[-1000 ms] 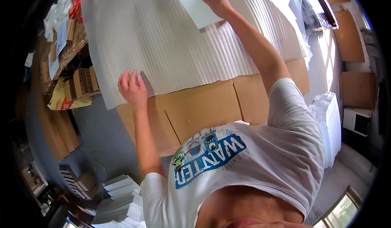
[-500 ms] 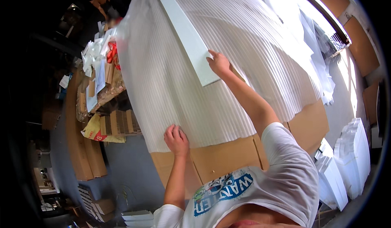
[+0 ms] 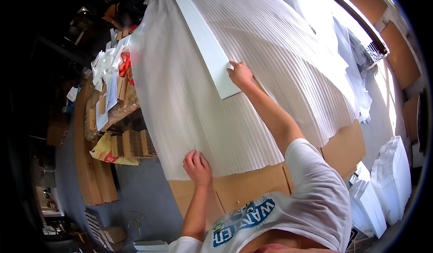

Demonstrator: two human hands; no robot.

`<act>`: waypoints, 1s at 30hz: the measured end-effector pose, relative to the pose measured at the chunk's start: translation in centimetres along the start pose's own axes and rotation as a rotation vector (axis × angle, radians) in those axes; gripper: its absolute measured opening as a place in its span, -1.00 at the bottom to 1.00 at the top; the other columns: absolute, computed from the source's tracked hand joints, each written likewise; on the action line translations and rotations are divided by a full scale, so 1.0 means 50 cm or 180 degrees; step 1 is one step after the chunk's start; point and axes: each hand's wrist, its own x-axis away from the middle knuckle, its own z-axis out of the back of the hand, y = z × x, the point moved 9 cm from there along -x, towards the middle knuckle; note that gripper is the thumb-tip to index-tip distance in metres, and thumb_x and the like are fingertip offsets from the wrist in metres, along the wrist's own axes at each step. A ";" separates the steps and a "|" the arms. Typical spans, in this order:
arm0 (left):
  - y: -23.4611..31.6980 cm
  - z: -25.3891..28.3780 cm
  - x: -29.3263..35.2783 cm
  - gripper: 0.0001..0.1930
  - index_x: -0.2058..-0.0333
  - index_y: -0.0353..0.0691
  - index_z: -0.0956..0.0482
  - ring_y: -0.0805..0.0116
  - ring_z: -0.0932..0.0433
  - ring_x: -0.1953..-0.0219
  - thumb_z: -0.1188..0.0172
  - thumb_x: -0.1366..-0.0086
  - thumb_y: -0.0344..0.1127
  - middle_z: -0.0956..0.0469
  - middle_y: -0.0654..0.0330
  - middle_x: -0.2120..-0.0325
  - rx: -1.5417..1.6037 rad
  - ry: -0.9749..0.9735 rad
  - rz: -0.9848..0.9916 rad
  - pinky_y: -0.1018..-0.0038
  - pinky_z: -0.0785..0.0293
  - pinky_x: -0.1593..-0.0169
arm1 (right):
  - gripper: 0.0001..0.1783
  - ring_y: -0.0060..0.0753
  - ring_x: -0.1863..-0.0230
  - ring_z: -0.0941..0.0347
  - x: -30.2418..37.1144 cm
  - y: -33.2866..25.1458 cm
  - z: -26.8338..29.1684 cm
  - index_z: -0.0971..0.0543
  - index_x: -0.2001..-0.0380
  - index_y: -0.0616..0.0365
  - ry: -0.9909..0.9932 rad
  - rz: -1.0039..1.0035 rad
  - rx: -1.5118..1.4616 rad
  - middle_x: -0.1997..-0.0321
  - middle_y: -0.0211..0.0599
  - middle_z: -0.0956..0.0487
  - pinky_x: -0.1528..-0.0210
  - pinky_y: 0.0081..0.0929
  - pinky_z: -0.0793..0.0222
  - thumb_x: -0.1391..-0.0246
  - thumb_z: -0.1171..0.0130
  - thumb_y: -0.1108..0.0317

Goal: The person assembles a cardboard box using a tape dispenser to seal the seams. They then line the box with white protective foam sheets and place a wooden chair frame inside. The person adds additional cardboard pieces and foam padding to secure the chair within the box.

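A long white flat board (image 3: 205,43) lies lengthwise on a ribbed white foam sheet (image 3: 180,113). My right hand (image 3: 240,74) is at the right long edge of the board, close to its near end, with thumb and fingers closed against that edge. Near the sheet's front left edge, my left hand (image 3: 197,167) lies palm down on the foam, its fingers lightly bent and holding nothing. Brown cardboard (image 3: 248,185) shows from beneath the sheet along the side nearest me.
To the left, a low stack (image 3: 112,113) bears white scraps, cardboard pieces and red strips (image 3: 126,68). A yellow bag (image 3: 104,149) and long brown cartons (image 3: 92,176) are below. White foam stacks (image 3: 391,181) stand at right. Another person's arm (image 3: 110,14) shows at far left.
The whole view has shifted slightly. The board's near end has moved a little to the left with my right hand against it. My left hand stays at the same place on the sheet.
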 end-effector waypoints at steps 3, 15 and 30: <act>-0.001 -0.002 -0.001 -0.76 0.17 -0.23 -0.49 0.04 -0.40 0.05 -0.14 -0.14 -0.48 -0.42 0.13 0.07 0.0003 -0.0014 -0.0021 0.18 -0.32 -0.01 | -0.51 -0.15 -0.09 -0.44 0.005 -0.005 0.001 -0.49 -0.14 -0.32 0.0042 -0.0118 0.0056 -0.11 -0.23 -0.44 -0.10 -0.19 -0.38 -0.09 -0.16 0.06; -0.003 -0.015 0.001 -0.78 0.16 -0.23 -0.49 0.02 -0.39 0.00 -0.12 -0.19 -0.48 -0.42 0.09 0.04 0.0024 -0.0150 0.0023 0.17 -0.31 -0.02 | -0.63 -0.05 -0.08 -0.38 0.020 -0.026 -0.001 -0.58 0.01 -0.12 0.0344 -0.0092 -0.0024 -0.04 -0.10 -0.42 -0.06 -0.12 -0.36 -0.07 -0.11 0.22; -0.019 -0.015 0.027 -0.78 0.17 -0.20 -0.50 0.05 -0.39 -0.01 -0.13 -0.17 -0.46 -0.42 0.13 0.06 -0.0081 -0.0091 0.0022 0.17 -0.30 -0.02 | -0.61 -0.06 -0.09 -0.41 0.028 -0.034 -0.026 -0.58 0.03 -0.09 0.0197 -0.0246 0.0173 0.02 -0.11 -0.48 -0.08 -0.14 -0.37 -0.06 -0.20 0.11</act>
